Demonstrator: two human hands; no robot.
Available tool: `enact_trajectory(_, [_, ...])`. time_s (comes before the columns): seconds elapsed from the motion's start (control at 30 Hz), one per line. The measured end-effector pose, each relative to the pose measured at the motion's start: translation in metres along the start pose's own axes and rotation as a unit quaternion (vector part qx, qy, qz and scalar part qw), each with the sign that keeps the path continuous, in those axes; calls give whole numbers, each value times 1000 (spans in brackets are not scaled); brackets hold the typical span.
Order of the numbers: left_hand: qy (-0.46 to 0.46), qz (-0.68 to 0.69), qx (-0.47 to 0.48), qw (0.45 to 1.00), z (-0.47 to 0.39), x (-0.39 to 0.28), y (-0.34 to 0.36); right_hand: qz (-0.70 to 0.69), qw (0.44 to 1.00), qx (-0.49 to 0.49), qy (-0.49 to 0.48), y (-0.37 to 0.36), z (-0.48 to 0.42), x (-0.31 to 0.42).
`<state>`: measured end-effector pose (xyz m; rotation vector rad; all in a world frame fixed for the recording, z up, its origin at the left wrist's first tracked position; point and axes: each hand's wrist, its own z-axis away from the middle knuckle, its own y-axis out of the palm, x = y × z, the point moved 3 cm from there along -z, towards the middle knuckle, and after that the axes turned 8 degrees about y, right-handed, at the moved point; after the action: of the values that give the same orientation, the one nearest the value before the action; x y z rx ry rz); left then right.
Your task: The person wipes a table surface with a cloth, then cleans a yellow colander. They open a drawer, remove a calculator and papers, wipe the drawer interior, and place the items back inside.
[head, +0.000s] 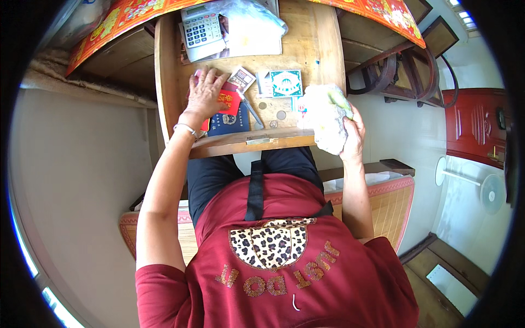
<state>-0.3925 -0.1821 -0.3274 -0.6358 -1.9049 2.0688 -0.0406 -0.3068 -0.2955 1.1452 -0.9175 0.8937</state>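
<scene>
My left hand (205, 93) lies palm down in the open wooden drawer (242, 143), fingers slightly spread over a red booklet (229, 86) and a red envelope (230, 102) with gold characters. A dark blue booklet (229, 123) sits partly beneath the envelope. Over the drawer's right front corner, my right hand (353, 137) grips a crumpled whitish plastic bag (326, 119), whose contents I cannot make out. Near the hands are a slim pen-like object (250, 110), several coins (281, 115), a small printed card (242, 78) and a green-and-white box (286, 83).
At the drawer's back are a calculator (202, 30) and a clear plastic bag (254, 24) on papers. A red patterned cloth (123, 24) covers the tabletop above. Wooden chairs (410, 78) stand to the right. Behind me is a woven mat (389, 209) with pink edging.
</scene>
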Motion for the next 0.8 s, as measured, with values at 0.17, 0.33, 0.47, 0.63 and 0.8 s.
enact_trajectory(0.17, [-31,-61,-4,998,-14,-1,-12,1,1000,-12,-7,-1,0,0])
enact_trajectory(0.33, [29,16,-108,994,-21,33,-29,-2,1000,-10,-7,1,1,-2])
enact_trajectory(0.47, [-35,242,-183,952,-26,66,-57,-3,1000,0,-3,-1,1,-2])
enact_trajectory(0.63, [-179,540,-36,822,-25,82,-44,-12,1000,-3,0,-4,0,-3])
enact_trajectory(0.8, [-210,151,-24,966,-11,67,10,-7,1000,3,-7,-4,0,-5])
